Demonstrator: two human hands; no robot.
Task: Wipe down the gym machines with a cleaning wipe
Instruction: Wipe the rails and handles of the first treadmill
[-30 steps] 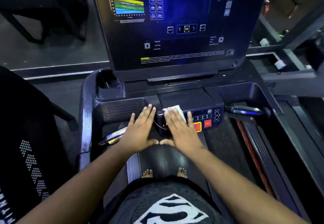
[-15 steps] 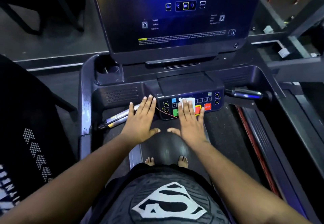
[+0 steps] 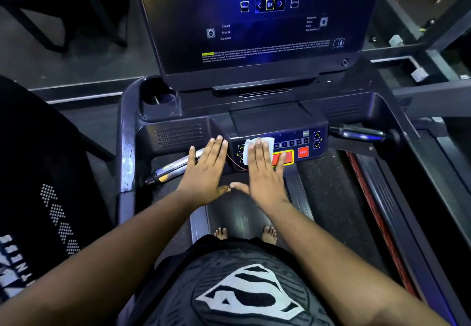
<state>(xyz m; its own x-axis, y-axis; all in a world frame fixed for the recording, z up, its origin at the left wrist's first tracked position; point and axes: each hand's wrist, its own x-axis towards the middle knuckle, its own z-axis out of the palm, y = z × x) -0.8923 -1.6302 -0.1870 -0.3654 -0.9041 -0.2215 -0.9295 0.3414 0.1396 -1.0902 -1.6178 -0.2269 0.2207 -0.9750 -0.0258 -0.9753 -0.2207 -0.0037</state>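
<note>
Our right hand [image 3: 263, 172], fingers straight, presses a white rectangular wipe [image 3: 254, 147] upright against the button panel [image 3: 293, 144]; our left hand [image 3: 205, 170] lies flat beside it.

At the centre of the frame the right hand [image 3: 263, 172] lies flat with straight fingers on a white cleaning wipe [image 3: 256, 148], pressing it against the treadmill's button panel [image 3: 293, 144]. The wipe covers the panel's left part; a red STOP button [image 3: 303, 152] shows further right. Just left of it, the left hand [image 3: 206, 170] rests flat and open on the console edge, over the inner end of a silver handlebar [image 3: 173, 168]. The two thumbs nearly meet. The dark display screen [image 3: 254, 19] fills the upper centre, with a cup holder [image 3: 159, 103] below its left corner. Bare feet [image 3: 270, 234] stand on the belt [image 3: 242, 213] in the lower centre.
</note>
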